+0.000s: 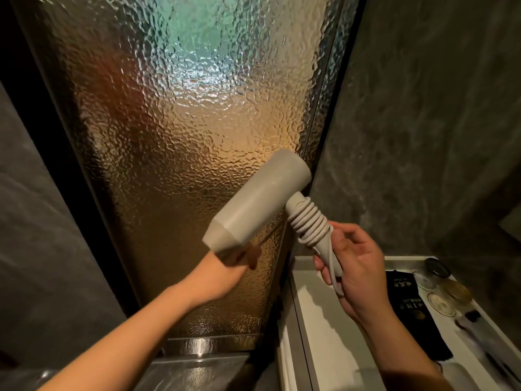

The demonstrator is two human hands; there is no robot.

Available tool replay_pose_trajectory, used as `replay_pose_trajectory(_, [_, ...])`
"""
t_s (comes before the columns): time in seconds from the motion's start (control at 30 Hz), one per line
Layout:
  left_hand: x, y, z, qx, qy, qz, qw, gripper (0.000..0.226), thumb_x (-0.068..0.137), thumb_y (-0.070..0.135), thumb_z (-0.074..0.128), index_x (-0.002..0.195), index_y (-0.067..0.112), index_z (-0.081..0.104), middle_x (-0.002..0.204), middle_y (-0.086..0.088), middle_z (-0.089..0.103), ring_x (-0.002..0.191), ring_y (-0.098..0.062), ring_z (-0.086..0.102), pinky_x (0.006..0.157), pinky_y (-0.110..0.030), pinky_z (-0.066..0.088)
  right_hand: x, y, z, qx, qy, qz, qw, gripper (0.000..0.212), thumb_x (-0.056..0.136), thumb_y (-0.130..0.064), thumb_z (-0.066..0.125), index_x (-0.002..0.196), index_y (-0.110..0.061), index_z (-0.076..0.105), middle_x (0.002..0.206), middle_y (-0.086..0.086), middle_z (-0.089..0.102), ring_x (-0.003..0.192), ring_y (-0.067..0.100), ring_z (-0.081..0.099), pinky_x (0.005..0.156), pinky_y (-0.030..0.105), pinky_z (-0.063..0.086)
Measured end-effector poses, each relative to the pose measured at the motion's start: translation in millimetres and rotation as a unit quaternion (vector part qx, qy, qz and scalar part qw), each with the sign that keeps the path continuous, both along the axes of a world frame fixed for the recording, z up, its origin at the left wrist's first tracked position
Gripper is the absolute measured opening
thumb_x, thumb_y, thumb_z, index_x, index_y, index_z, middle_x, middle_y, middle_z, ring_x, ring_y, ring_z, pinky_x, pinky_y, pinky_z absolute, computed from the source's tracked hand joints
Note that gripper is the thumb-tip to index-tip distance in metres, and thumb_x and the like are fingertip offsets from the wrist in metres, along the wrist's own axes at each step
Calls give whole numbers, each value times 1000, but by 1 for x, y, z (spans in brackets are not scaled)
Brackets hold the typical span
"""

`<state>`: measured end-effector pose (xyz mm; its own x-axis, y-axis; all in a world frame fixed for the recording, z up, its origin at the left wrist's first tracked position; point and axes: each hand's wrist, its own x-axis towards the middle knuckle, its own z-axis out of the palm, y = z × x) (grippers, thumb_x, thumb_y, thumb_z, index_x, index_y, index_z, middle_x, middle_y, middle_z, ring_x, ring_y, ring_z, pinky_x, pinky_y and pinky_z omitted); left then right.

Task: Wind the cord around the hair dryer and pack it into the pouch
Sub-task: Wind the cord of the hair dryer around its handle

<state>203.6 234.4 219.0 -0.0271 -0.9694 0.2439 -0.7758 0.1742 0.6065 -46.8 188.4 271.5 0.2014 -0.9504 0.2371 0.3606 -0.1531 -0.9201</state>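
Observation:
A pale grey hair dryer [255,201] is held up in front of the textured glass panel, its barrel slanting from lower left to upper right. Its matching cord [310,221] is wound in several tight coils around the handle. My left hand [228,266] grips the nozzle end from below, mostly hidden behind the barrel. My right hand [355,266] holds the lower end of the handle, with a loose length of cord running down through its fingers. A black fabric pouch [408,303] with gold lettering lies in the open drawer at the lower right.
A white open drawer [307,314] holds the pouch, round lidded containers [439,289] and dark toiletry items [473,331]. A textured glass panel [180,136] fills the middle. Dark stone walls stand left and right. A metal ledge [197,368] lies below.

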Motion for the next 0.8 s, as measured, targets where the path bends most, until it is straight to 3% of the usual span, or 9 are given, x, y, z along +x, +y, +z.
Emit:
replay_pose_trajectory(0.1, [-23,26,29,-14,-53,-30,998,29,99,44,39,74,33,50,64,14,56,64,-4,58,61,-32,46,-1,-5,-6,25,13,-50,998,33,85,-27,67,104,-1,63,80,19,71,47,22,60,34,23,44])
replay_pose_trajectory(0.17, [-12,30,32,12,-116,-29,993,22,97,47,36,81,33,43,74,8,62,71,-15,62,62,-39,49,-2,-5,-11,28,39,-58,997,28,88,-25,65,102,-1,63,78,18,71,47,22,60,33,24,43])
replay_pose_trajectory(0.23, [-7,35,40,-7,-228,-23,973,10,93,40,49,89,34,42,89,4,67,80,-21,67,65,-39,52,-2,-4,-15,24,70,-67,995,23,91,-22,65,102,-2,64,78,18,74,49,23,62,35,24,44])
replay_pose_trajectory(0.3, [-7,41,58,-50,-297,-33,953,18,86,33,61,98,31,49,93,6,68,79,-20,68,62,-37,54,-1,-3,-17,5,137,-88,987,15,93,-20,67,103,-8,67,82,13,77,58,22,67,46,27,51])
replay_pose_trajectory(0.43, [2,37,98,-156,-391,-40,906,25,70,22,76,82,24,54,69,6,58,56,-20,61,46,-31,44,3,0,-25,-33,255,-66,964,10,91,-26,72,101,-26,70,89,4,79,80,18,74,71,41,59])
replay_pose_trajectory(0.5, [7,31,114,-183,-424,-50,885,25,70,17,76,80,21,54,68,4,56,57,-23,60,48,-32,44,4,3,-27,-52,301,-29,952,13,89,-31,73,101,-33,69,94,-1,78,89,16,74,78,44,61])
replay_pose_trajectory(0.67, [16,17,138,-225,-466,-105,849,9,87,22,64,82,22,56,73,3,58,70,-23,61,63,-33,41,1,12,-16,-108,368,59,922,18,88,-39,72,105,-39,67,103,-12,75,97,6,70,84,38,59])
replay_pose_trajectory(0.8, [21,2,150,-226,-432,-173,856,15,91,37,58,84,26,65,78,6,59,77,-18,59,75,-38,43,-4,21,-1,-121,358,151,913,15,86,-32,75,101,-36,71,102,-6,76,94,12,72,81,29,57])
